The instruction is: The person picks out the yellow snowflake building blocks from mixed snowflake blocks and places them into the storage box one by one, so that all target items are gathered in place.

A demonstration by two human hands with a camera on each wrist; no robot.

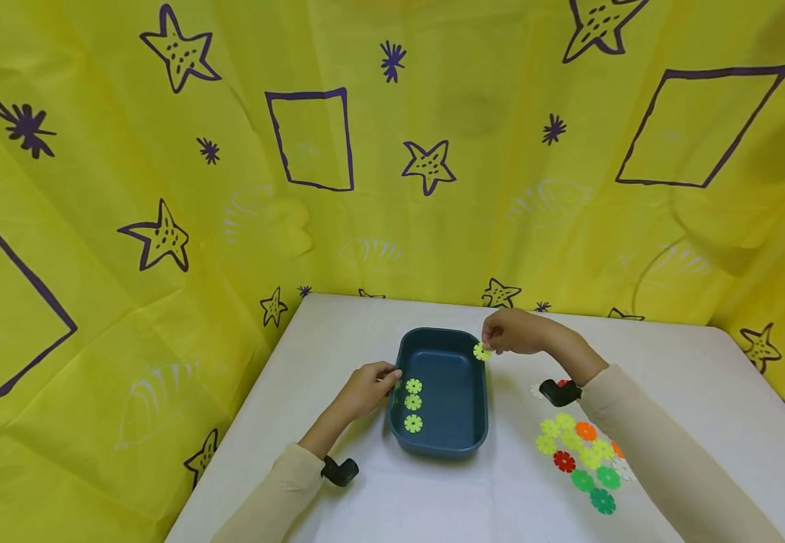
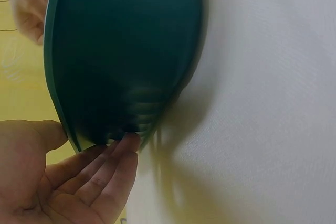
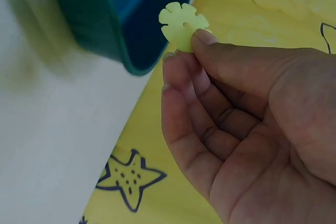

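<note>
A dark teal plastic bin [image 1: 448,411] stands on the white table. My left hand [image 1: 367,390] grips its left wall, and the left wrist view has the thumb at the rim with the fingers [image 2: 100,174] against the outside. Over the bin's far right corner, my right hand [image 1: 516,332] pinches a yellow-green notched plastic disc [image 3: 181,22] between thumb and fingertips. Three similar yellow-green discs [image 1: 413,403] show in a line along the bin's left side.
Loose notched discs [image 1: 571,437] in yellow-green, orange, red, green and white lie to the right of the bin, some partly under the right forearm. A yellow cloth [image 1: 365,219] with drawn stars and frames hangs behind the white table [image 1: 358,324].
</note>
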